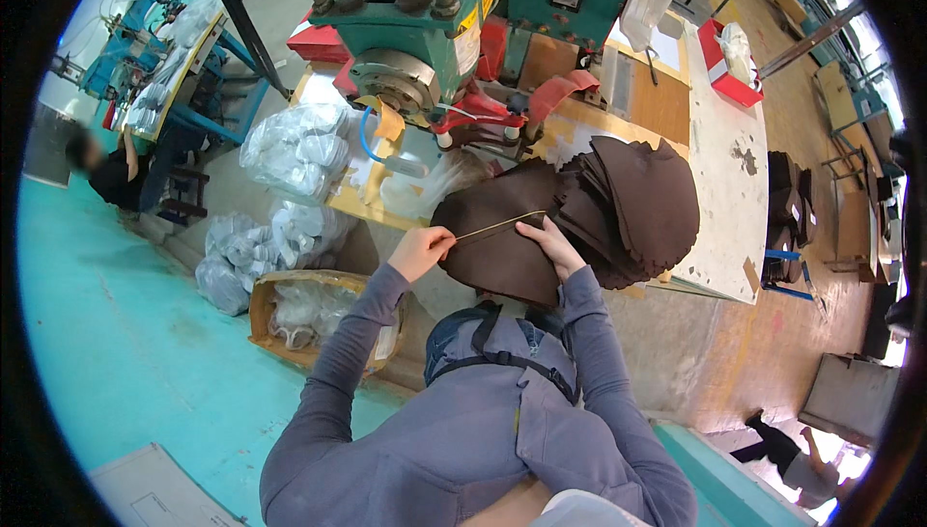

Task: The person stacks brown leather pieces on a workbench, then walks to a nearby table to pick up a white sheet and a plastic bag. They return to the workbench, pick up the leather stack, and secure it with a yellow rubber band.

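My left hand (422, 251) is closed, pinching one end of a thin yellowish cord (494, 226). The cord runs taut over dark brown fabric pieces (502, 262) that hang partly past the table's near edge. On top of these pieces, close to the cord's other end, my right hand (554, 247) is bent with its fingers gripping the fabric; its fingertips are partly hidden. Just right of it lies a thick fanned stack of the same brown fabric pieces (642, 204) with curved edges.
A green press machine (410, 25) rises beyond the fabric, with red handles (478, 112) at its front. Clear bags of grey pieces (294, 151) stand left, above a cardboard box (275, 319). A red box (729, 64) sits far right on the table (719, 228). Other people are farther off.
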Tool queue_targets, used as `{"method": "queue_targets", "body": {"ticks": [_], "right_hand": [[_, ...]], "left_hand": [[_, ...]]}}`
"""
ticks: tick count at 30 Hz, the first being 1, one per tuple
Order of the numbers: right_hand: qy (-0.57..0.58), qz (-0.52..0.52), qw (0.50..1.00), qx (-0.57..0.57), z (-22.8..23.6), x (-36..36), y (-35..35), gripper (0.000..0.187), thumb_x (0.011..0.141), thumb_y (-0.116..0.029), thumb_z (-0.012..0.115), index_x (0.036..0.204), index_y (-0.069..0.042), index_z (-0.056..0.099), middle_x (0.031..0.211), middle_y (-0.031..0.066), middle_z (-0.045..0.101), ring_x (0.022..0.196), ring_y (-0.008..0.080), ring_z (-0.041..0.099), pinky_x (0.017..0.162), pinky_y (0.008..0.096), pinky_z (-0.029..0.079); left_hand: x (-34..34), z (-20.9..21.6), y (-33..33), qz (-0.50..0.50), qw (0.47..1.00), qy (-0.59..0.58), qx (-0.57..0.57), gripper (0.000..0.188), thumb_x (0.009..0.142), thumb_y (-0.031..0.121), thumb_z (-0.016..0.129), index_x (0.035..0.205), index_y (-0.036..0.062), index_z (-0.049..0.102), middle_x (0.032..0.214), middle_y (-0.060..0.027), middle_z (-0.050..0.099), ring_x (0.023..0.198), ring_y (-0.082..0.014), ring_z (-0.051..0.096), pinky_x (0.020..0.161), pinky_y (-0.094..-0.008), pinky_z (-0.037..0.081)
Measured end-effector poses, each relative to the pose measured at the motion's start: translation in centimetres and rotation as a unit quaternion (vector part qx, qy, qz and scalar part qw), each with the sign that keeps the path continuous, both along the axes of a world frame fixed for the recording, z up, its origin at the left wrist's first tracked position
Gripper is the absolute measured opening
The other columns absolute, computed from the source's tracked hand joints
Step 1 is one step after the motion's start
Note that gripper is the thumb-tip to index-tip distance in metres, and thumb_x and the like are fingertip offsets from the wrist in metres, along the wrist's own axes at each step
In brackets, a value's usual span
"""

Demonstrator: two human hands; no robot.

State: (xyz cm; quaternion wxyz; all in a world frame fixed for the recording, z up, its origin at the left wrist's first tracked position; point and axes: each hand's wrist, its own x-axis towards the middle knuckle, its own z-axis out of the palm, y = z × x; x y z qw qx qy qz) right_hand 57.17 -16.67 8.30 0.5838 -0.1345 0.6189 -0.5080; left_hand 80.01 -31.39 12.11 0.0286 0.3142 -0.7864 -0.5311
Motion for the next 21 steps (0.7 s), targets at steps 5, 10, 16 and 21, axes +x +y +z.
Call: {"method": "queue_targets", "body": {"ticks": [5, 10, 16, 21], "right_hand": [[0.364, 0.078, 0.92, 0.119, -0.4, -0.2, -2.0, 0.06, 0.079, -0.048, 0.068, 0.108, 0.004, 0.061, 0.107, 0.0202, 0.064, 0.097, 0.0296, 0.063, 0.083, 0.0358, 0.048], [0.462, -0.059, 0.871, 0.157, -1.6, 0.7, -1.8, 0.057, 0.078, -0.055, 0.066, 0.092, 0.001, 0.065, 0.07, 0.0166, 0.064, 0.068, 0.031, 0.064, 0.062, 0.038, 0.047], [0.577, -0.099, 0.806, 0.09, -2.1, 1.5, -0.9, 0.044, 0.087, -0.044, 0.058, 0.107, -0.004, 0.057, 0.091, 0.0194, 0.064, 0.087, 0.0343, 0.061, 0.07, 0.0408, 0.047], [0.586, 0.001, 0.801, 0.118, 0.7, 2.3, 3.6, 0.038, 0.088, -0.036, 0.059, 0.113, -0.008, 0.057, 0.105, 0.0191, 0.061, 0.097, 0.0353, 0.058, 0.078, 0.0419, 0.046]], "left_hand": [[-3.3, -0.2, 2.5, 0.039, 0.99, 0.112, -0.072, 0.012, 0.086, 0.012, 0.06, 0.09, -0.0001, 0.06, 0.074, -0.0161, 0.062, 0.068, -0.0272, 0.063, 0.061, -0.0337, 0.047], [-3.6, -0.1, 3.8, -0.008, 0.991, 0.111, -0.07, 0.011, 0.084, 0.01, 0.061, 0.087, -0.0002, 0.059, 0.078, -0.0141, 0.061, 0.07, -0.0273, 0.062, 0.062, -0.0336, 0.047], [-3.4, -0.7, 4.4, -0.048, 0.986, 0.109, -0.116, 0.017, 0.08, 0.009, 0.065, 0.095, 0.004, 0.06, 0.081, -0.0077, 0.06, 0.079, -0.0241, 0.059, 0.072, -0.0357, 0.047], [-3.1, -2.2, 2.8, 0.023, 0.988, 0.118, -0.095, 0.016, 0.079, 0.008, 0.065, 0.094, 0.004, 0.064, 0.098, -0.0108, 0.059, 0.091, -0.0267, 0.059, 0.083, -0.036, 0.046]]}}
